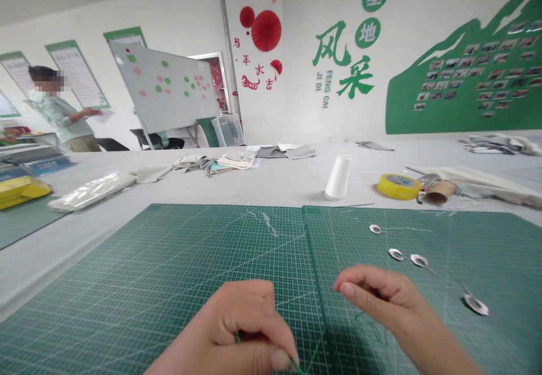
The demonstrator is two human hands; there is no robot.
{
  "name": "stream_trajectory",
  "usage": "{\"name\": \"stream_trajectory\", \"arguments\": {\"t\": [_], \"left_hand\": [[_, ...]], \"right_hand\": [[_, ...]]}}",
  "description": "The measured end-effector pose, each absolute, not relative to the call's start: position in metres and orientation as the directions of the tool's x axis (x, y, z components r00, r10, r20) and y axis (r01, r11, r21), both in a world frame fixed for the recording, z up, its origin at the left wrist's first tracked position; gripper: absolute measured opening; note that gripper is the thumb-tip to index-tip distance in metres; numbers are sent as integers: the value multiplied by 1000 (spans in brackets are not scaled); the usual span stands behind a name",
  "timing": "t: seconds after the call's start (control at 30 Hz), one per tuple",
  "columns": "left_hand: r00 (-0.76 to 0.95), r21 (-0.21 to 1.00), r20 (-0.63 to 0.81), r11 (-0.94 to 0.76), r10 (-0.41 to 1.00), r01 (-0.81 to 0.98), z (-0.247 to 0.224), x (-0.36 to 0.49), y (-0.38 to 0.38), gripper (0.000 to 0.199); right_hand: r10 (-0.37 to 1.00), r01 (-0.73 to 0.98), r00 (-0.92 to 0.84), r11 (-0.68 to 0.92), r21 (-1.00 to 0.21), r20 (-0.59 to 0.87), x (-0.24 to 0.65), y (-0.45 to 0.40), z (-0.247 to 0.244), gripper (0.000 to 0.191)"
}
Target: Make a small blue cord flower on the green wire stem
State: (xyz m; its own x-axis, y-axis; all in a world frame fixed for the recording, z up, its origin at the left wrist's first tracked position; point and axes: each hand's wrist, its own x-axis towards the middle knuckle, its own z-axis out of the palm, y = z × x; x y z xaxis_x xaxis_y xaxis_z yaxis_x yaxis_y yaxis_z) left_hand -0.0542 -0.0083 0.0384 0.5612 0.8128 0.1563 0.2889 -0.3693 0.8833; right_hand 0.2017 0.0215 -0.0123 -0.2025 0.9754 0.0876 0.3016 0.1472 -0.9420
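You are pinching green thread (314,353) between the thumb and bent forefinger of your left hand (245,324); it is running from those fingertips over the mats, at the near edge between your hands. Your right hand (385,296) is hovering apart from the left, thumb and forefinger lying close together; whether they are gripping a strand cannot be told. You appear to be handling thread; the next move would seem to be calling for a secure left pinch and slack controlled by the right. The held strands are not permitting a count.

Beneath, two gridded cutting mats (178,262) are meeting at a seam. Four oval rings (483,308) are lying right, pale threads (406,229) trailing among them. One white thread tangle (269,223) is resting farther left.

Beyond, on the table (296,186), one white cone (337,178) is standing; one yellow tape roll (393,188) and one cardboard tube (442,190) are lying to its right.

Farthest back, one person (59,109) is standing left of one whiteboard (169,90).
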Motion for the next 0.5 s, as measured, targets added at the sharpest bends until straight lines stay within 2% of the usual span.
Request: {"name": "stream_trajectory", "arguments": {"t": [0.13, 0.3, 0.37, 0.5], "left_hand": [[481, 966, 164, -239, 861, 98, 30, -44, -5, 12], [237, 995, 87, -97, 968, 34, 22, -33, -4, 16], [147, 996, 85, -90, 985, 27, 21, -30, -3, 17], [27, 996, 88, -88, 996, 13, 17, -28, 0, 14]], "right_hand": [[965, 343, -249, 162, -925, 77, 187, 23, -22, 28], [931, 453, -356, 251, -855, 84, 162, 15, -33, 29], [909, 523, -402, 326, -787, 108, 155, 10, -36, 32], [834, 633, -525, 515, -578, 168, 149, 1, -48, 30]]}}
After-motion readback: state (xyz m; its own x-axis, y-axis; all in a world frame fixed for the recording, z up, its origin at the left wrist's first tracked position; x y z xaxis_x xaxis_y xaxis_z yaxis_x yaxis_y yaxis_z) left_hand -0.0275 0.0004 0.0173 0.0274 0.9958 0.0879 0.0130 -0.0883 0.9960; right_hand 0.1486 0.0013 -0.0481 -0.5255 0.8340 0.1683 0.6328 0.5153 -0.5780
